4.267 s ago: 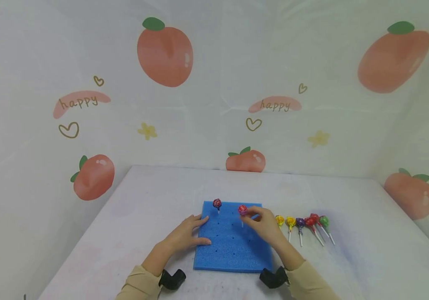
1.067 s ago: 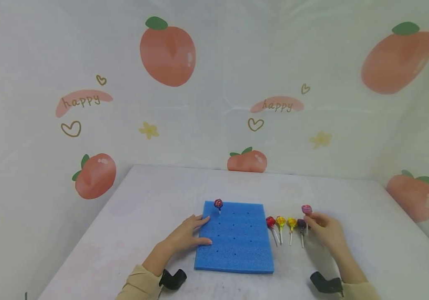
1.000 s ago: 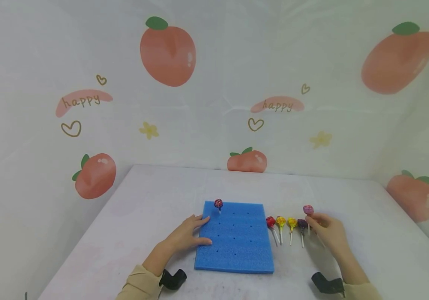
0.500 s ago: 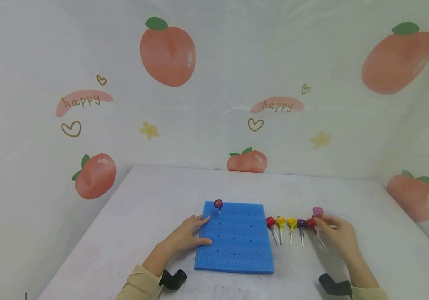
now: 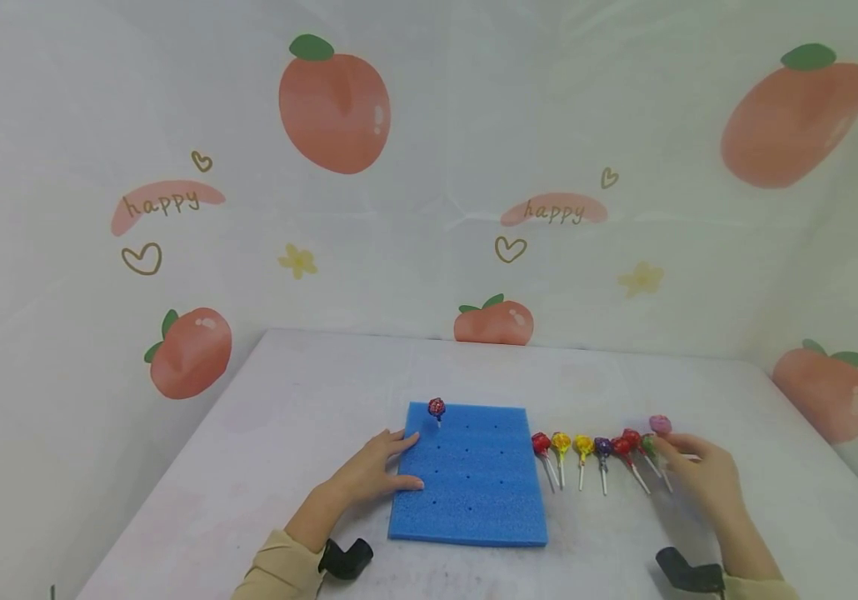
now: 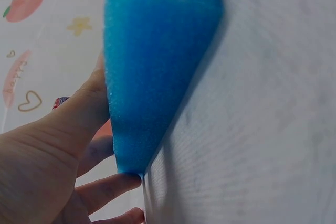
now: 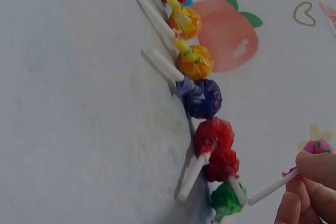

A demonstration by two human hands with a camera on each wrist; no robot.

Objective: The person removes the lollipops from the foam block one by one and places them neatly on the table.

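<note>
My right hand (image 5: 708,477) pinches a pink lollipop (image 5: 660,425) between thumb and fingers, its head up, near the right end of a row of lollipops. In the right wrist view, the white stick of the pink lollipop (image 7: 318,147) points down-left, close to a green lollipop (image 7: 228,201). My left hand (image 5: 361,471) rests on the left edge of a blue foam board (image 5: 474,517) dotted with small holes, its fingers spread. One dark red lollipop (image 5: 436,407) stands upright in the board's far left corner.
Right of the board lie a red lollipop (image 5: 541,443), two yellow lollipops (image 5: 584,446), a purple lollipop (image 5: 603,447) and two overlapping red lollipops (image 5: 621,447). Behind the white table (image 5: 309,392) hangs a printed white cloth (image 5: 399,250).
Earlier my right hand held the pink lollipop over the board. It has since carried it rightward past the row, uncovering the red and green lollipops. My left hand stays in place.
</note>
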